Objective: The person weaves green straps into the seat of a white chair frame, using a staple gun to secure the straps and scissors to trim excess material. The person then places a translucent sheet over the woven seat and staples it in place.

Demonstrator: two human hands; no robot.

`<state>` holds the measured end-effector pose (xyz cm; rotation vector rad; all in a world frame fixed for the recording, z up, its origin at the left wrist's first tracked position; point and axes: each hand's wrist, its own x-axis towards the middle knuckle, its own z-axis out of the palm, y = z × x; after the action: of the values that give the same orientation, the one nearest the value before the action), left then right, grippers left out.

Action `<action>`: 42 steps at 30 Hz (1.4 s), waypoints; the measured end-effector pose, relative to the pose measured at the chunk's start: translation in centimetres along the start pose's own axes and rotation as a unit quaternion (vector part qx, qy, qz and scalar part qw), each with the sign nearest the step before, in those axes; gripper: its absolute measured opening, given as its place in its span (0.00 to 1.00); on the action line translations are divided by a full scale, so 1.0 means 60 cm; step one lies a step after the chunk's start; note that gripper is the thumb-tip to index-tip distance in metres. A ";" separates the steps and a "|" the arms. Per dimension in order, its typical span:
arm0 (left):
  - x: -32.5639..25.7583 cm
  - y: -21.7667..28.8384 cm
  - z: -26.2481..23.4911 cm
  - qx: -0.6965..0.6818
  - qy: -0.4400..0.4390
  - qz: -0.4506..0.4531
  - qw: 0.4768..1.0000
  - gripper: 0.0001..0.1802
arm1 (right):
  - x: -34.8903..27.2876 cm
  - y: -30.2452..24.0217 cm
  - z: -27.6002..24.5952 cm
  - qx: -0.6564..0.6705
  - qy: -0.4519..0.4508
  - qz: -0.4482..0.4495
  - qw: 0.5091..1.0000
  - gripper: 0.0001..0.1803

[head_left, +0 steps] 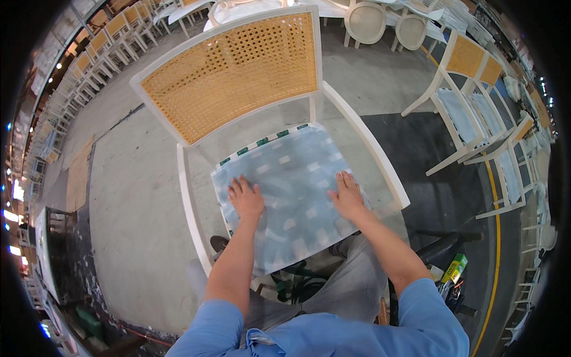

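Before me stands a pale wooden armchair frame point(185, 196) with a tan woven cane back point(238, 65). A light blue fabric sheet with paler patches point(297, 205) covers its seat, and green strap ends point(262, 141) show along the far seat edge. My left hand point(245, 199) lies flat on the left part of the sheet, fingers spread. On the right part, near the seat's side edge, rests my right hand point(347, 195), its fingers stretched out and the thumb apart. Neither hand holds anything. The seat structure beneath the sheet is mostly hidden.
Similar cane-backed chairs point(467, 113) with blue seats stand at the right, beside a yellow floor line point(495, 238). A green and yellow box point(455, 268) sits among tools by my right elbow. Rows of chairs point(107, 44) line the far left. A dark-framed cabinet point(53, 256) stands at left.
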<state>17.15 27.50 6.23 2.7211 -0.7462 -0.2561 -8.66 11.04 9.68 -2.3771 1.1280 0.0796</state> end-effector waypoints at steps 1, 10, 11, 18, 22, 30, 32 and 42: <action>0.016 -0.005 0.003 0.015 -0.006 -0.004 1.000 0.37 | 0.010 -0.002 0.003 -0.013 -0.001 0.009 1.000 0.40; 0.039 -0.017 0.045 0.061 0.001 -0.015 0.998 0.33 | 0.033 0.020 0.048 -0.090 0.010 0.039 0.995 0.44; 0.037 -0.016 0.045 0.064 0.006 -0.006 0.998 0.33 | 0.032 0.017 0.048 -0.096 0.008 0.043 0.994 0.44; 0.059 -0.009 0.031 0.036 0.008 -0.001 0.999 0.33 | 0.040 0.020 0.032 -0.071 0.047 0.013 0.996 0.40; 0.033 0.001 -0.012 -0.029 0.019 0.018 0.999 0.33 | 0.017 0.015 -0.019 0.043 0.120 -0.024 0.992 0.34; -0.308 0.008 -0.038 -0.069 -0.166 0.237 0.955 0.41 | -0.152 0.050 -0.040 0.115 0.070 0.001 0.991 0.31; -0.369 -0.014 -0.035 -0.050 -0.185 0.256 0.947 0.44 | -0.174 0.058 -0.006 0.038 0.021 0.009 0.999 0.34; -0.417 -0.018 -0.006 0.033 -0.202 0.292 0.934 0.48 | -0.143 -0.006 0.062 -0.019 -0.022 0.131 0.991 0.48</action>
<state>-3.50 41.53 8.44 2.3783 -1.6533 -0.6595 -13.44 19.06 8.83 -2.2353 1.4229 0.2448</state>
